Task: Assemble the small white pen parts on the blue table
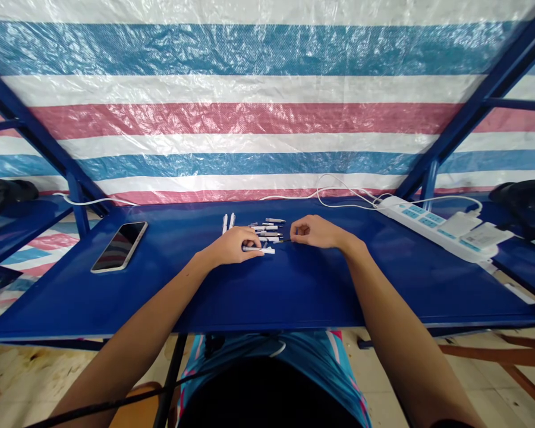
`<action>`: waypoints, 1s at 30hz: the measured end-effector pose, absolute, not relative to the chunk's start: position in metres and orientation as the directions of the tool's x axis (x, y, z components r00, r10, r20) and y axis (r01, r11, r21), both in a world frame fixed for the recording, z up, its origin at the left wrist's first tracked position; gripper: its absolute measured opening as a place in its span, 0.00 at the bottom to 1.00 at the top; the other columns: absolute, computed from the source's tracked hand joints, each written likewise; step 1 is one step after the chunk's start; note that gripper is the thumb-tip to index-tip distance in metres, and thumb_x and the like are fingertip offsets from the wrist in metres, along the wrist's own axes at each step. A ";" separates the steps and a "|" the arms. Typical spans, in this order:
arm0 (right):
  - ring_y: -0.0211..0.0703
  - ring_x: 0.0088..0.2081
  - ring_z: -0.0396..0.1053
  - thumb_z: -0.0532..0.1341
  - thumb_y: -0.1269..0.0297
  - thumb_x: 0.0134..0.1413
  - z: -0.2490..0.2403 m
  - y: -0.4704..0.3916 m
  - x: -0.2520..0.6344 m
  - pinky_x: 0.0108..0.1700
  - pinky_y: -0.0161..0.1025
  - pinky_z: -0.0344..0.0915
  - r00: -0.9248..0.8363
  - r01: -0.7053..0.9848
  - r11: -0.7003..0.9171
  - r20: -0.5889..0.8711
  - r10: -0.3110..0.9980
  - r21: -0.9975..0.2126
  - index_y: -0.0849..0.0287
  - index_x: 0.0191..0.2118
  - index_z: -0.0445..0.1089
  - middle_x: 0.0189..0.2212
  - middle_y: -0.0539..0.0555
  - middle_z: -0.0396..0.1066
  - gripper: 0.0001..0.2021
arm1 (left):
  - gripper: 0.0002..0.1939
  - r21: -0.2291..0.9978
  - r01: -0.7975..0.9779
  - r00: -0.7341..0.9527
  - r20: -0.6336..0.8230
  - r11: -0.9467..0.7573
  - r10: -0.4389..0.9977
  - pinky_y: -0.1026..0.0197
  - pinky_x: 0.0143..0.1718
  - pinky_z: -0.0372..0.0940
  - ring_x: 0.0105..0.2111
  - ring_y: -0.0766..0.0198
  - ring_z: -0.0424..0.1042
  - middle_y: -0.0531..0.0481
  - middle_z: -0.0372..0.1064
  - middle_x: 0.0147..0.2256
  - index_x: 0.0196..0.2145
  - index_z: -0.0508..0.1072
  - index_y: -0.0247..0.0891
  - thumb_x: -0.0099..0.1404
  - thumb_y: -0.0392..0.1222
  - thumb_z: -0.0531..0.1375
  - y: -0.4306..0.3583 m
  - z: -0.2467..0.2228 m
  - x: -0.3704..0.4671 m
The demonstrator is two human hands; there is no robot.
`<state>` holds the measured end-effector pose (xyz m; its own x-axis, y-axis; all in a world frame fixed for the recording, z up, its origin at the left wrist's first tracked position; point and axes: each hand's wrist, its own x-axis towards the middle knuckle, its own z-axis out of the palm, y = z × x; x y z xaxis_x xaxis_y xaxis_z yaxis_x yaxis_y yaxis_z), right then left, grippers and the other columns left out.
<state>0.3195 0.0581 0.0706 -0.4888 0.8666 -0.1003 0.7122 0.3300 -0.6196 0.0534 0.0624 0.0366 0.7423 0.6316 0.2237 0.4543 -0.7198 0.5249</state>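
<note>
Striped tarpaulin point(267, 119) backs the blue surface point(294, 285), where the left hand point(234, 245) grips a white pen point(263, 250) and the right hand point(314, 232) pinches a thin dark refill point(283, 241) beside scattered pens point(270, 229).

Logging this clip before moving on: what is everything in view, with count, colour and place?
pens: a cluster, exact count unclear, white with dark ends, table centre
table: one, blue, across the middle
phone: one, dark screen, table left
power strip: one, white, table right, with white plugs
cable: white, along table's back edge
tarp: striped blue, white, red, behind
left hand: fingers on a white pen
right hand: fingers pinching a thin dark piece
</note>
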 end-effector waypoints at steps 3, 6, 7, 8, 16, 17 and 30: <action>0.39 0.26 0.63 0.57 0.59 0.46 0.070 0.059 0.320 0.33 0.37 0.58 -0.486 0.711 0.333 -0.091 0.869 -0.619 0.59 0.26 0.73 0.21 0.50 0.68 0.11 | 0.14 0.500 0.443 0.777 0.199 -0.744 0.597 0.59 0.37 0.63 0.29 0.61 0.69 0.48 0.70 0.28 0.32 0.79 0.37 0.68 0.51 0.62 0.060 0.037 0.057; 0.40 0.26 0.63 0.57 0.59 0.47 0.069 0.059 0.321 0.32 0.37 0.58 -0.485 0.711 0.339 -0.080 0.871 -0.615 0.59 0.26 0.74 0.22 0.51 0.69 0.11 | 0.15 0.463 0.437 0.807 0.176 -0.771 0.563 0.58 0.39 0.63 0.29 0.61 0.68 0.50 0.68 0.24 0.32 0.79 0.39 0.69 0.51 0.61 0.057 0.038 0.061; 0.40 0.26 0.63 0.57 0.58 0.47 0.069 0.060 0.321 0.32 0.37 0.58 -0.486 0.711 0.343 -0.076 0.871 -0.614 0.59 0.27 0.74 0.22 0.51 0.69 0.11 | 0.14 0.453 0.437 0.814 0.170 -0.777 0.556 0.58 0.39 0.63 0.29 0.61 0.68 0.51 0.67 0.24 0.32 0.79 0.39 0.69 0.51 0.61 0.056 0.039 0.062; 0.40 0.26 0.63 0.57 0.58 0.47 0.068 0.060 0.321 0.32 0.37 0.58 -0.486 0.711 0.346 -0.072 0.871 -0.612 0.59 0.27 0.74 0.22 0.51 0.69 0.11 | 0.14 0.445 0.437 0.816 0.168 -0.782 0.552 0.58 0.40 0.62 0.29 0.61 0.68 0.51 0.66 0.23 0.32 0.79 0.39 0.69 0.50 0.61 0.056 0.039 0.063; 0.41 0.27 0.66 0.57 0.59 0.47 0.069 0.059 0.320 0.34 0.37 0.60 -0.479 0.716 0.350 -0.061 0.876 -0.603 0.59 0.26 0.74 0.23 0.51 0.71 0.11 | 0.10 0.458 0.431 0.817 0.168 -0.777 0.552 0.60 0.40 0.62 0.27 0.62 0.67 0.54 0.64 0.23 0.35 0.79 0.40 0.67 0.47 0.62 0.053 0.038 0.066; 0.41 0.27 0.65 0.57 0.60 0.47 0.069 0.059 0.320 0.34 0.37 0.60 -0.478 0.717 0.352 -0.057 0.877 -0.601 0.59 0.26 0.74 0.22 0.51 0.70 0.11 | 0.10 0.464 0.434 0.815 0.163 -0.772 0.556 0.60 0.39 0.62 0.27 0.62 0.67 0.54 0.64 0.23 0.35 0.79 0.40 0.67 0.48 0.62 0.053 0.038 0.066; 0.40 0.26 0.64 0.57 0.60 0.49 0.067 0.061 0.320 0.32 0.37 0.59 -0.470 0.723 0.346 -0.058 0.881 -0.598 0.59 0.26 0.73 0.22 0.51 0.71 0.11 | 0.13 0.548 0.394 0.785 0.216 -0.738 0.580 0.60 0.36 0.64 0.26 0.62 0.70 0.48 0.75 0.27 0.35 0.80 0.38 0.71 0.44 0.57 0.052 0.036 0.065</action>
<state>0.3201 0.0610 0.0670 -0.4699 0.8808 -0.0583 0.7229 0.3460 -0.5981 0.0650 0.0524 0.0362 0.7855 0.5799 0.2162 0.3942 -0.7380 0.5476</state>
